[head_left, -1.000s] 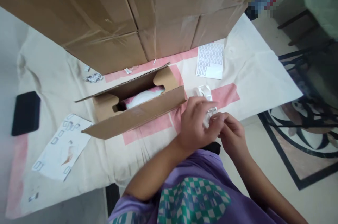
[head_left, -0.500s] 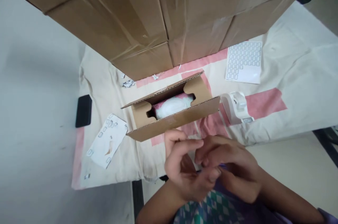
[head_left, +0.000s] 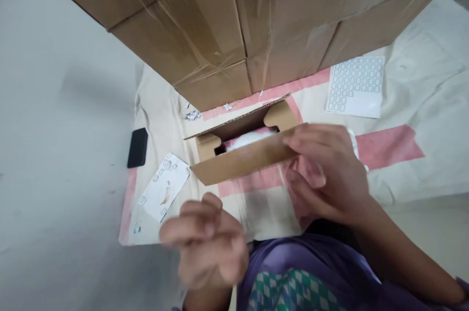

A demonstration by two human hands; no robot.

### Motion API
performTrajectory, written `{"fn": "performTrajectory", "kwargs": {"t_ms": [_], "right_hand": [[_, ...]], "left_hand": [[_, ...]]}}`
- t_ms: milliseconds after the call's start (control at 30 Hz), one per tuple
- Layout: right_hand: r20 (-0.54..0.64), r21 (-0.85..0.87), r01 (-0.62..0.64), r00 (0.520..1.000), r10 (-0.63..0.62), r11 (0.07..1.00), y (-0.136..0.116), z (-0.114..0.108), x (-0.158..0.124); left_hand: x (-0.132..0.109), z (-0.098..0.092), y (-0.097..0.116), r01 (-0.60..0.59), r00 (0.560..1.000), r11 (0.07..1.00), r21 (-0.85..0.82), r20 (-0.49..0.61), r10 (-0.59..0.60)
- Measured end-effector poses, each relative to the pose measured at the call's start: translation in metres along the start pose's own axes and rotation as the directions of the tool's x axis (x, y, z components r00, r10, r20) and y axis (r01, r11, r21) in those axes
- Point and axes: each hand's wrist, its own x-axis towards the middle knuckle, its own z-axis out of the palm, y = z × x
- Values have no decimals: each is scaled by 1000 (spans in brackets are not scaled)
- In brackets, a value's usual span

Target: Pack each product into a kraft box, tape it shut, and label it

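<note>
A small open cardboard box lies on a cream and pink cloth, with a white wrapped thing inside it. My right hand hovers at the box's right end, fingers apart and curved, the fingertips at the end of the front flap. It hides most of a white dispenser, of which only an edge shows. My left hand is lower and nearer to me, over the cloth's front edge. Its fingers are curled and smeared by motion. I cannot tell whether it holds anything.
A large taped cardboard box looms just behind the small one. A sheet of small stickers lies at the right, another partly used sheet at the left beside a black flat object. Paper scraps lie near the big box.
My hands have come apart. The right hand moved up to the small box's right end and now covers the dispenser. The left dropped down and left. The view shifted left.
</note>
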Motion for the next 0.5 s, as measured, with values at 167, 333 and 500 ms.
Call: {"fn": "performTrajectory", "kwargs": {"t_ms": [167, 333, 500], "right_hand": [[80, -457, 6, 996, 34, 890, 10, 9, 45], [180, -440, -9, 979, 98, 898, 21, 17, 31], [236, -447, -35, 959, 156, 894, 18, 15, 17]], "left_hand": [[27, 29, -2, 61, 887, 736, -675, -302, -350], [34, 23, -20, 217, 909, 706, -674, -124, -398], [50, 20, -38, 367, 926, 629, -686, 205, -316]]}}
